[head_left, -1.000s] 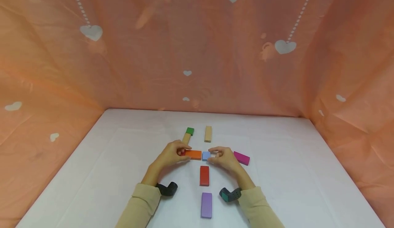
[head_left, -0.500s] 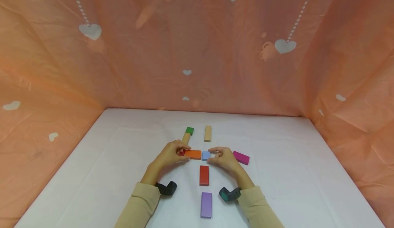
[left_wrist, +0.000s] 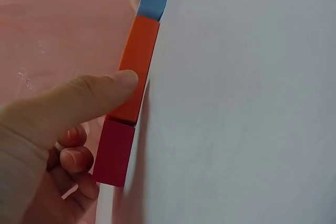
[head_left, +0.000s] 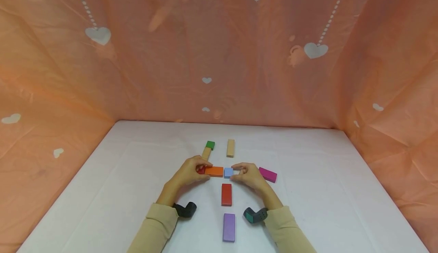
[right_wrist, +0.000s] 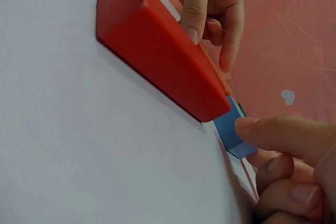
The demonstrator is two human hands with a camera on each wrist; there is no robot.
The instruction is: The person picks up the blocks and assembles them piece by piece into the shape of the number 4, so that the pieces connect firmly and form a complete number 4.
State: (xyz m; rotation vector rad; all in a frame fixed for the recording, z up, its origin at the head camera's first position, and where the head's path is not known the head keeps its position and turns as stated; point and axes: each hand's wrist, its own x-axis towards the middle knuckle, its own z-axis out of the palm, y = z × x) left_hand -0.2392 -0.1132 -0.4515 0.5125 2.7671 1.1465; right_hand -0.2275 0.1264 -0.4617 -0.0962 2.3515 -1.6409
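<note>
My left hand pinches an orange block lying on the table, thumb on its near side and a finger on its far side. A small crimson block lies end to end with it, partly hidden under that hand in the head view. At the orange block's right end lies a short light blue block, very close or touching. Thumb and index finger of my right hand pinch this blue block from its near and far sides. Closer to me lies a red block, apart from the row.
A purple block lies nearest me, and a magenta block sits right of my right hand. Farther back are a plain wooden block, another wooden block and a green block. Orange cloth walls the white table.
</note>
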